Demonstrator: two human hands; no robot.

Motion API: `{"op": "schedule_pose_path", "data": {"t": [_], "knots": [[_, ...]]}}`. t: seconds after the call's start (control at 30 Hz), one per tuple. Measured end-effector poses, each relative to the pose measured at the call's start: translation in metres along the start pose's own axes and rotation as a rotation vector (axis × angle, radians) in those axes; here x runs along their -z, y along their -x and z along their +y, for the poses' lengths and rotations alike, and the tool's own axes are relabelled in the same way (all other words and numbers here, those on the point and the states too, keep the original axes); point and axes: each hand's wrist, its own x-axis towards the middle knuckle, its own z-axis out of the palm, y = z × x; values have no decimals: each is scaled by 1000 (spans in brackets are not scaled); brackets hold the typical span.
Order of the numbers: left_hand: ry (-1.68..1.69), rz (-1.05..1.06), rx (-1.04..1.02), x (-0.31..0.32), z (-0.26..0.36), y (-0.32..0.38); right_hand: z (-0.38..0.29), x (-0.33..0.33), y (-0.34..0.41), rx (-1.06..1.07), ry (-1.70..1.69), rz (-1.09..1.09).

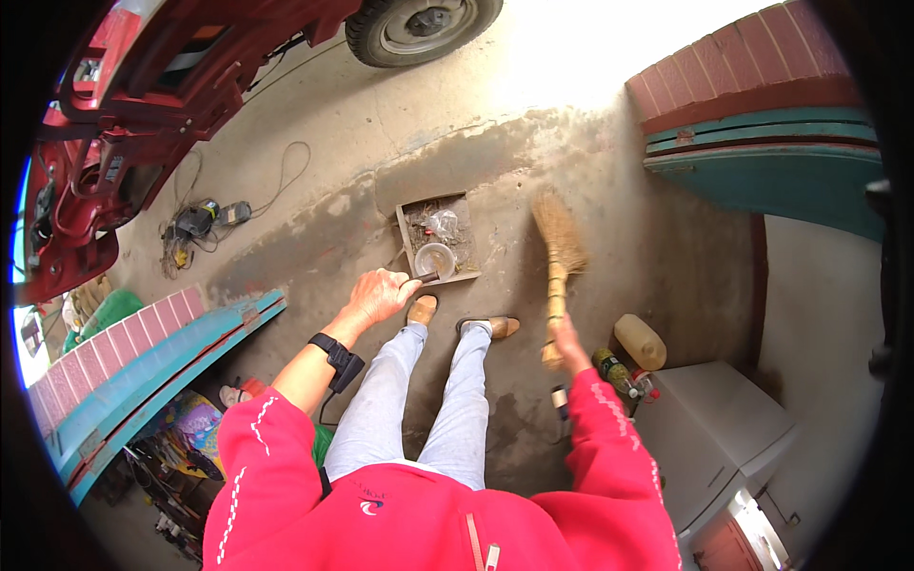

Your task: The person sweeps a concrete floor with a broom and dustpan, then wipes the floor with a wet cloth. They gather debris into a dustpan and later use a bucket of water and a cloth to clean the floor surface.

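My left hand grips the dark handle of a dustpan, which rests on the concrete floor in front of my feet. Inside the pan lie loose dirt, a crumpled clear plastic piece and a round translucent plastic tub. On the other side, my right hand is closed around the bound grip of a straw hand broom. Its bristles point away from me, to the right of the dustpan, and look blurred. Whether they touch the floor I cannot tell.
A red vehicle stands at upper left, near a wheel. Cables and a dark power tool lie on the floor. Teal doors flank the doorway. Bottles, a yellowish jug and a white cabinet stand right.
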Motion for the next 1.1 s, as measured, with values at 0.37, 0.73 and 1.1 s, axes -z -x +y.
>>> {"op": "schedule_pose_path", "data": {"t": [0.37, 0.73, 1.1], "knots": [[14, 63, -51, 0, -17, 9, -36, 60, 99, -100, 14, -327], [-7, 197, 85, -3, -58, 60, -224, 64, -149, 195, -406, -153], [-3, 166, 141, 1, -68, 56, -74, -40, -109, 407, 772, -70]]}}
